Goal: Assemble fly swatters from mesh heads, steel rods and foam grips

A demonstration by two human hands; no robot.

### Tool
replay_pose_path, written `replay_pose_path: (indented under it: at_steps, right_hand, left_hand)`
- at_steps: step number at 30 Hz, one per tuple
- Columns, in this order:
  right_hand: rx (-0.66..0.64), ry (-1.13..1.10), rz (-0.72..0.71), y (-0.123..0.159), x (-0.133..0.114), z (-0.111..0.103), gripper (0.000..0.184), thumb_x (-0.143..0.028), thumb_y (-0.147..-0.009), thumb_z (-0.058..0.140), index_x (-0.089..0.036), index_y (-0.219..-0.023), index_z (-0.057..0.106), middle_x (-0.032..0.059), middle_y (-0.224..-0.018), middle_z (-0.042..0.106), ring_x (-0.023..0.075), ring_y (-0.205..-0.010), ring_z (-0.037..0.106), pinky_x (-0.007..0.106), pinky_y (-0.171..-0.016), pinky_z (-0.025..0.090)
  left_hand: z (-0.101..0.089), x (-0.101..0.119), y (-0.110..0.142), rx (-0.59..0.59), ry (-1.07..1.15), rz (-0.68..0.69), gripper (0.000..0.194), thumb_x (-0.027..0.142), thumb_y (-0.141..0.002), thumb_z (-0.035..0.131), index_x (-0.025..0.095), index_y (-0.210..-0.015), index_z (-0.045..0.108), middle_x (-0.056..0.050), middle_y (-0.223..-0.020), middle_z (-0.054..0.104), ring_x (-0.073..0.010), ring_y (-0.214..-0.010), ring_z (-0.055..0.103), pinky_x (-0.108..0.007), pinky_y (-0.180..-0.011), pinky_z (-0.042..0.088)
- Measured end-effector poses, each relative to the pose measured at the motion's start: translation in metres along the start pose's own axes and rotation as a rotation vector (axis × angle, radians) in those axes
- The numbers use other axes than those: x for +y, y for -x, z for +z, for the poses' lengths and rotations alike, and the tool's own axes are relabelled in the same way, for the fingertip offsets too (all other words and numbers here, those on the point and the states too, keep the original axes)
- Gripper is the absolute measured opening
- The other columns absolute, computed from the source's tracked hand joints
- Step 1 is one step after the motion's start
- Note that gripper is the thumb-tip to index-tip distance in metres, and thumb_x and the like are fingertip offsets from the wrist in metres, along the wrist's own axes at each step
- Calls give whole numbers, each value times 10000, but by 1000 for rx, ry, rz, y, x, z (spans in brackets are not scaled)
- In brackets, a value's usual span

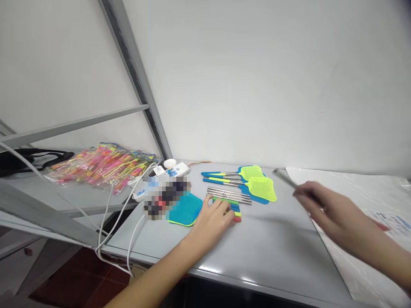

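Note:
My left hand rests on a bundle of metal rods with coloured grips lying on the grey table, fingers curled over the grips. My right hand hovers to the right above the table, blurred, pinching a thin metal rod that points up and left. Several finished fly swatters with yellow-green and blue heads lie behind the rods. A loose blue swatter head lies left of my left hand.
A power strip with plugs and white cables sits at the table's left end. A bag of colourful packaged items lies on the metal shelf at left. Clear plastic bags cover the table's right side. White wall behind.

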State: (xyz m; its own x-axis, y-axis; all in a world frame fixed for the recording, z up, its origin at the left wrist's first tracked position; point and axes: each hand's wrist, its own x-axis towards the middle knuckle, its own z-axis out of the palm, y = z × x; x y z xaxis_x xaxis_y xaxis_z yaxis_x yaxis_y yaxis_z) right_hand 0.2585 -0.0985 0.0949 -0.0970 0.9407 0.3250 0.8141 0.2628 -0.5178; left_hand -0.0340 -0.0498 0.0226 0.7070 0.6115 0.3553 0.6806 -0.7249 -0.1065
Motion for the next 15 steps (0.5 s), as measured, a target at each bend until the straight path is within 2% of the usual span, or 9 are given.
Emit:
replay_pose_path:
  at_steps: [3,6,8,10,13,15]
  right_hand:
    - [231,-537,123,-6,-6,-16,239,-468,-931,505,-260,-815,532,3,-716,516,177,-651,531,329,-595,486]
    - [443,-991,193,-9,-3,-9,215,-437,-905,576,-245,-808,569,10,-860,506,174,-830,545,357,-770,529]
    - [508,-1108,302,-9,2,4,220,-448,-885,621,-230,-849,629,6,-896,500,141,-837,512,313,-785,529]
    - [515,-1190,406,-6,8,19,257,-472,-858,658,-216,-868,666,-19,-779,440,101,-694,423,240,-674,507]
    - [487,-1308,492,0,18,34,275,-472,-819,711,-205,-875,676,-67,-634,284,83,-570,268,192,-564,441]
    - [511,-1319,523,4,23,37,272,-456,-802,734,-198,-860,669,-75,-612,262,83,-562,255,190,-555,433]
  left_hand:
    - [4,4,0,18,13,19,233,334,-997,473,191,-901,630,-30,-930,619,-189,-883,547,-500,-990,291]
    - [9,10,-4,36,20,44,193,341,-966,539,190,-885,629,-35,-932,622,-197,-898,553,-490,-981,311]
    - [14,16,-9,54,25,61,184,361,-935,590,188,-880,622,-40,-943,627,-208,-916,558,-488,-981,319]
    - [17,23,-18,78,33,67,207,395,-904,630,190,-919,614,-48,-982,631,-224,-945,562,-498,-994,314]
    - [19,31,-29,110,51,45,327,487,-872,641,178,-968,597,-75,-1045,625,-251,-1002,562,-513,-1019,301]
    - [18,32,-31,113,68,30,434,585,-835,629,166,-940,589,-98,-1063,616,-273,-1034,554,-524,-1030,297]
